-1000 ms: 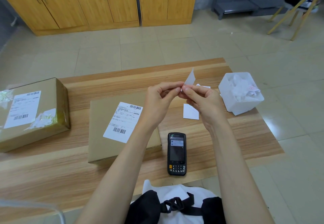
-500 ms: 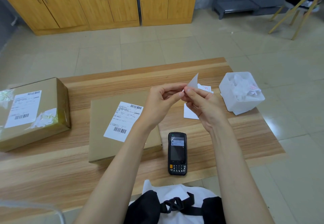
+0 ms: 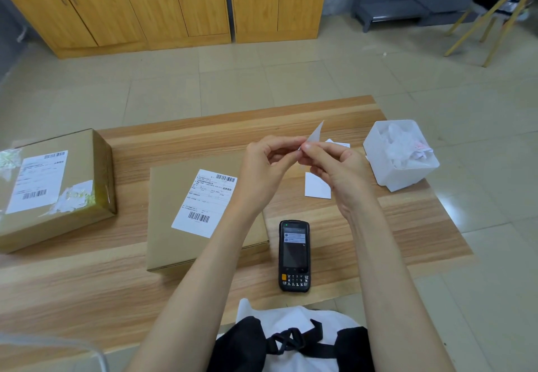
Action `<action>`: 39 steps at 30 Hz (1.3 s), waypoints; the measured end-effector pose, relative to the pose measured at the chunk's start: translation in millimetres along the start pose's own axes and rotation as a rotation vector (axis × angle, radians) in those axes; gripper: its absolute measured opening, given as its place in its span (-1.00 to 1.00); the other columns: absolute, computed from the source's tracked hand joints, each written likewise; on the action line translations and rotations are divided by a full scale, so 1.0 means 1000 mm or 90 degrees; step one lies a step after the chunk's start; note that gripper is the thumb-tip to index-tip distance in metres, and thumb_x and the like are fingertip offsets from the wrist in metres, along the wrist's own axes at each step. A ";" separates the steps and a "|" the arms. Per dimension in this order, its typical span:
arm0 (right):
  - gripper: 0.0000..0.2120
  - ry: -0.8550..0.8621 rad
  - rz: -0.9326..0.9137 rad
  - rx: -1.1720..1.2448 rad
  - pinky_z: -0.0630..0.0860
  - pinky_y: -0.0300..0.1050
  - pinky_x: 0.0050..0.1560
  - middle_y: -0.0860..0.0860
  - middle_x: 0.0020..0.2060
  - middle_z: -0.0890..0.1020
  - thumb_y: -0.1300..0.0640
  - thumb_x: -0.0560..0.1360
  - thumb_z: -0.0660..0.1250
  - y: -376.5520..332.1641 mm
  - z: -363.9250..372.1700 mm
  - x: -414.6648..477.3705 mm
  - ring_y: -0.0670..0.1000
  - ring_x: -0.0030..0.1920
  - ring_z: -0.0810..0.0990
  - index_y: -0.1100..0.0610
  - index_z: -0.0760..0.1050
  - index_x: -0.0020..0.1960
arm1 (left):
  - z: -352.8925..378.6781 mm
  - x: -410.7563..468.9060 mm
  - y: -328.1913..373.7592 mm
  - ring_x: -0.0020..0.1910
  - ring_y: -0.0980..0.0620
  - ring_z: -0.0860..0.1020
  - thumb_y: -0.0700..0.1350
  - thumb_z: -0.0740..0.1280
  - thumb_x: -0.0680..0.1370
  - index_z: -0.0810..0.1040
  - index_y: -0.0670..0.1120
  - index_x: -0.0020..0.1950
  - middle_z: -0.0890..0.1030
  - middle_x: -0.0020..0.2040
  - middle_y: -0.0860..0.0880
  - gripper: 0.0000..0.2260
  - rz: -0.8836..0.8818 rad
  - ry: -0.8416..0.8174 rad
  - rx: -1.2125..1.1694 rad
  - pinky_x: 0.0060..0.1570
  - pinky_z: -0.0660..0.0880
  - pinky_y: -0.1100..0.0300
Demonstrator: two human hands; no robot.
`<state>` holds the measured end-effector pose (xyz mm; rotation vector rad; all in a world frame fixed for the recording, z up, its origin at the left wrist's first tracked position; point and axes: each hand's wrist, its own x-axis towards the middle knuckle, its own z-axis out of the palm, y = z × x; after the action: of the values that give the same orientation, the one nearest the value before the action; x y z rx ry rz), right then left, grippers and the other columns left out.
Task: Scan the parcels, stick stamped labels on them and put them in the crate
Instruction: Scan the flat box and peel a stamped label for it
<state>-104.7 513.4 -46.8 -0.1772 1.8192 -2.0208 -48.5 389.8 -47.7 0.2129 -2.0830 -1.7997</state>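
A small white label (image 3: 316, 133) is pinched between my left hand (image 3: 267, 165) and my right hand (image 3: 334, 168), held up above the wooden table (image 3: 393, 226). Below my hands lies a flat brown parcel (image 3: 171, 226) with a white barcode label (image 3: 205, 201) on top. A thicker brown parcel (image 3: 58, 188), also labelled, sits at the table's left end. A black handheld scanner (image 3: 294, 255) lies screen up near the front edge. More white labels (image 3: 317, 188) rest on the table under my right hand.
A white tub (image 3: 384, 168) full of crumpled paper stands at the table's right end. Wooden cabinets (image 3: 174, 5) line the far wall. A pale rim (image 3: 58, 345) shows at the bottom left corner. A yellow frame (image 3: 489, 22) stands at the far right.
My fingers have shifted slightly on the small label and its free tip has tilted a little to the right. The parcels and the scanner have not moved.
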 end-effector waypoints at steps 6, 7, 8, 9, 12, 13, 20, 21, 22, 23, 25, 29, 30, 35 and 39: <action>-0.87 -0.002 0.001 -0.032 0.51 -0.23 -0.03 -0.09 -0.34 0.67 0.15 0.48 0.38 -0.001 0.002 0.001 -0.16 -0.23 0.64 0.05 0.65 -0.22 | 0.001 0.000 -0.002 -0.08 0.23 0.60 -0.29 0.39 0.48 0.62 0.02 0.09 0.62 -0.08 0.06 -0.74 0.046 0.012 0.085 -0.03 0.50 0.37; -0.85 -0.005 -0.004 -0.046 0.50 -0.23 -0.03 -0.11 -0.37 0.66 0.15 0.49 0.37 -0.001 0.002 0.001 -0.17 -0.25 0.61 0.05 0.64 -0.23 | 0.001 0.000 -0.002 -0.07 0.19 0.61 -0.29 0.39 0.48 0.61 0.03 0.08 0.62 -0.08 0.06 -0.73 0.043 0.010 0.083 -0.01 0.51 0.34; -0.83 -0.010 -0.013 -0.061 0.49 -0.23 -0.05 -0.12 -0.39 0.63 0.16 0.50 0.35 -0.001 0.003 0.002 -0.17 -0.27 0.58 0.05 0.63 -0.25 | 0.001 0.000 -0.001 -0.06 0.17 0.61 -0.29 0.39 0.48 0.61 0.04 0.08 0.62 -0.08 0.07 -0.73 0.039 0.008 0.078 0.00 0.51 0.32; -0.79 -0.017 -0.025 -0.073 0.47 -0.22 -0.06 -0.12 -0.41 0.59 0.17 0.51 0.33 -0.001 0.003 0.002 -0.16 -0.29 0.54 0.05 0.62 -0.27 | 0.001 0.000 -0.001 -0.05 0.15 0.61 -0.29 0.39 0.48 0.60 0.04 0.08 0.62 -0.09 0.08 -0.73 0.034 0.005 0.072 0.01 0.52 0.31; -0.76 -0.029 -0.054 -0.089 0.41 -0.21 -0.10 -0.07 -0.42 0.48 0.20 0.54 0.28 0.001 0.005 0.003 -0.14 -0.33 0.43 0.11 0.55 -0.30 | 0.001 0.001 0.000 -0.05 0.15 0.62 -0.31 0.38 0.49 0.61 0.02 0.07 0.64 -0.08 0.06 -0.73 0.019 -0.002 0.054 0.02 0.52 0.29; -0.77 -0.032 -0.059 -0.091 0.41 -0.22 -0.11 -0.07 -0.41 0.47 0.20 0.54 0.27 0.001 0.005 0.003 -0.14 -0.33 0.42 0.12 0.54 -0.28 | 0.001 0.001 0.001 -0.06 0.15 0.62 -0.31 0.38 0.49 0.61 0.00 0.07 0.65 -0.07 0.04 -0.74 0.006 -0.002 0.033 0.02 0.53 0.29; -0.83 -0.044 -0.110 -0.126 0.41 -0.37 -0.17 -0.09 -0.37 0.54 0.19 0.56 0.26 0.001 0.002 0.004 -0.16 -0.30 0.44 0.20 0.57 -0.15 | 0.000 0.002 0.004 -0.04 0.13 0.63 -0.29 0.37 0.50 0.62 -0.13 0.09 0.68 -0.06 -0.01 -0.81 -0.058 -0.021 -0.090 0.02 0.53 0.30; -0.83 -0.044 -0.115 -0.134 0.40 -0.38 -0.18 -0.04 -0.35 0.52 0.19 0.56 0.26 0.001 0.002 0.004 -0.17 -0.30 0.45 0.24 0.57 -0.12 | 0.000 0.002 0.004 -0.05 0.13 0.63 -0.28 0.36 0.51 0.62 -0.14 0.10 0.68 -0.06 -0.02 -0.81 -0.059 -0.024 -0.092 0.00 0.53 0.31; -0.83 -0.044 -0.121 -0.141 0.40 -0.38 -0.19 0.00 -0.33 0.51 0.18 0.56 0.26 0.000 0.001 0.004 -0.16 -0.29 0.45 0.25 0.57 -0.10 | 0.000 0.002 0.004 -0.05 0.12 0.63 -0.27 0.35 0.52 0.62 -0.15 0.10 0.68 -0.06 -0.03 -0.82 -0.060 -0.023 -0.092 -0.01 0.53 0.31; -0.84 -0.045 -0.124 -0.144 0.40 -0.39 -0.20 0.01 -0.33 0.50 0.18 0.56 0.26 0.000 0.001 0.004 -0.16 -0.29 0.45 0.25 0.56 -0.10 | 0.000 0.002 0.004 -0.06 0.12 0.63 -0.27 0.34 0.53 0.62 -0.16 0.09 0.68 -0.06 -0.03 -0.83 -0.060 -0.022 -0.091 -0.02 0.53 0.30; -0.86 -0.052 -0.129 -0.143 0.39 -0.42 -0.23 -0.04 -0.36 0.50 0.20 0.56 0.26 -0.002 0.001 0.003 -0.15 -0.28 0.45 0.18 0.55 -0.14 | -0.001 0.002 0.004 -0.08 0.11 0.63 -0.27 0.33 0.54 0.63 -0.16 0.06 0.68 -0.08 -0.02 -0.86 -0.057 -0.018 -0.086 -0.02 0.55 0.29; -0.84 -0.074 -0.151 -0.163 0.41 -0.41 -0.19 -0.23 -0.42 0.54 0.23 0.56 0.26 -0.003 0.002 0.002 -0.08 -0.21 0.49 0.12 0.51 -0.19 | -0.003 0.003 0.005 -0.12 0.09 0.63 -0.28 0.34 0.52 0.63 -0.17 0.02 0.67 -0.12 -0.05 -0.88 -0.051 -0.013 -0.060 -0.04 0.55 0.27; -0.85 -0.076 -0.156 -0.169 0.42 -0.38 -0.17 -0.23 -0.41 0.54 0.23 0.56 0.26 -0.003 0.002 0.002 -0.06 -0.19 0.50 0.13 0.51 -0.19 | -0.003 0.003 0.005 -0.11 0.06 0.63 -0.29 0.34 0.53 0.63 -0.18 0.03 0.67 -0.11 -0.08 -0.88 -0.051 -0.013 -0.054 -0.03 0.56 0.25; -0.83 -0.075 -0.175 -0.188 0.39 -0.41 -0.18 -0.27 -0.45 0.52 0.24 0.55 0.26 -0.004 0.004 0.001 -0.26 -0.31 0.48 0.13 0.46 -0.22 | -0.002 0.004 0.006 -0.14 0.04 0.63 -0.26 0.37 0.50 0.65 -0.13 -0.03 0.68 -0.15 -0.15 -0.90 -0.062 0.005 -0.028 0.00 0.57 0.17; -0.85 -0.042 -0.155 -0.210 0.34 -0.31 -0.23 -0.15 -0.38 0.48 0.24 0.52 0.25 -0.003 0.005 0.002 -0.15 -0.31 0.41 0.13 0.44 -0.23 | 0.002 0.003 0.005 -0.17 0.11 0.63 -0.28 0.35 0.51 0.64 -0.10 -0.06 0.68 -0.16 0.01 -0.88 -0.029 0.045 0.018 -0.03 0.57 0.17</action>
<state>-105.3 508.0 -43.5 -0.5789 2.1661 -1.8236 -51.4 391.8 -42.7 0.3279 -2.0711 -1.7635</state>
